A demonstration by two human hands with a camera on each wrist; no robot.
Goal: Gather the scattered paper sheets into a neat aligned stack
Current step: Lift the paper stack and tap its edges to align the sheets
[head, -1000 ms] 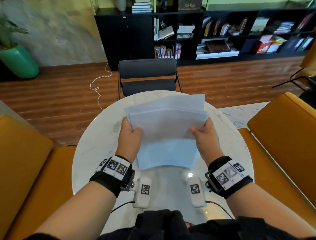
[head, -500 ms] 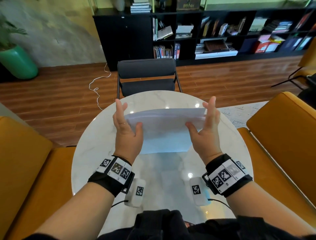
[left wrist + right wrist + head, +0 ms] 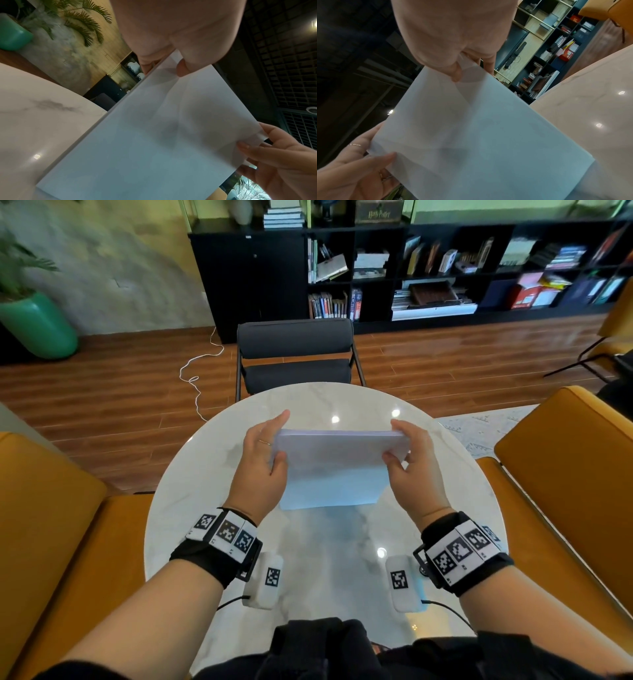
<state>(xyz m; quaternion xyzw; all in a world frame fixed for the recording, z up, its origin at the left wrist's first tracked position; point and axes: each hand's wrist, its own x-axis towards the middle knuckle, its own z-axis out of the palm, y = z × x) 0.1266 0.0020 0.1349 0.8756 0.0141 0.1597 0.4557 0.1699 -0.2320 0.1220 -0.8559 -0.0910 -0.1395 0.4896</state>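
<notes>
1. The left hand (image 3: 262, 460) pinched the left edge of the paper stack (image 3: 334, 470), thumb in front, fingers behind.
2. The right hand (image 3: 412, 463) pinched the right edge the same way.
3. The stack stood on edge, its bottom edge on the marble tabletop (image 3: 212, 467).
4. A dark chair (image 3: 296, 354) stood beyond the tabletop.

1. The paper stack (image 3: 334, 470) hides the fingers of the left hand (image 3: 262, 467) and right hand (image 3: 412, 463) behind it; only thumbs and fingertips show in the head view.
2. The stack's lower edge covers the table (image 3: 212, 474) beneath, so contact there cannot be told.
3. At 12 o'clock, most spines on the bookshelf (image 3: 428, 268) are blurred, titles unreadable.
4. At 9 o'clock, the green pot (image 3: 37, 326) is cut by the frame's edge.
5. Both wrist views are soft; individual sheets cannot be counted.
</notes>
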